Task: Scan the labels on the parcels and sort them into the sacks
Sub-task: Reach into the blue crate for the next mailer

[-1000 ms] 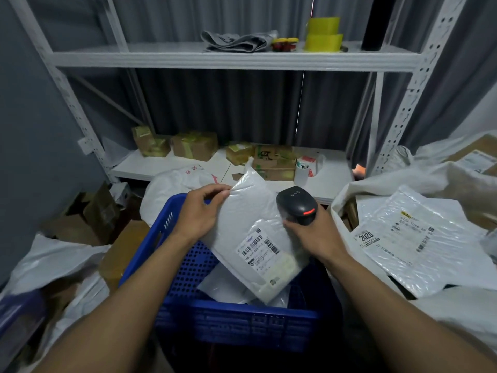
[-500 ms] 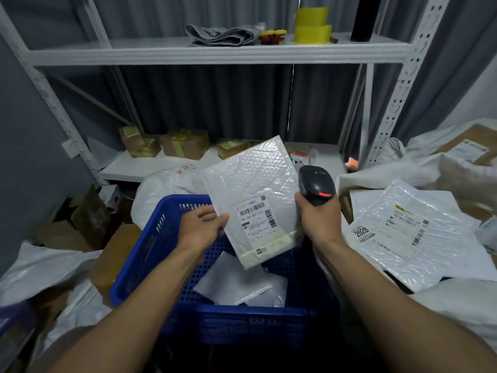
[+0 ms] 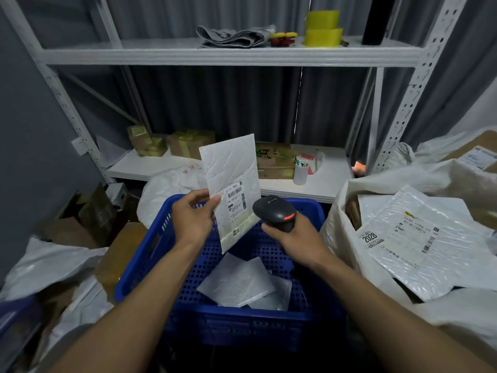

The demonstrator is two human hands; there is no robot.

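Two bare hands are in view. My left hand [image 3: 193,219] grips one white padded plastic mailer [image 3: 231,170] bearing one printed barcode label [image 3: 236,203]. My right hand [image 3: 293,238] grips one black handheld barcode scanner [image 3: 274,212]. One blue perforated plastic crate [image 3: 150,246] holds at least two more white padded mailers [image 3: 236,284]. Beyond are two stacked yellow tape rolls [image 3: 322,29], at least three brown taped cardboard boxes [image 3: 191,142] and one white cup [image 3: 300,173].
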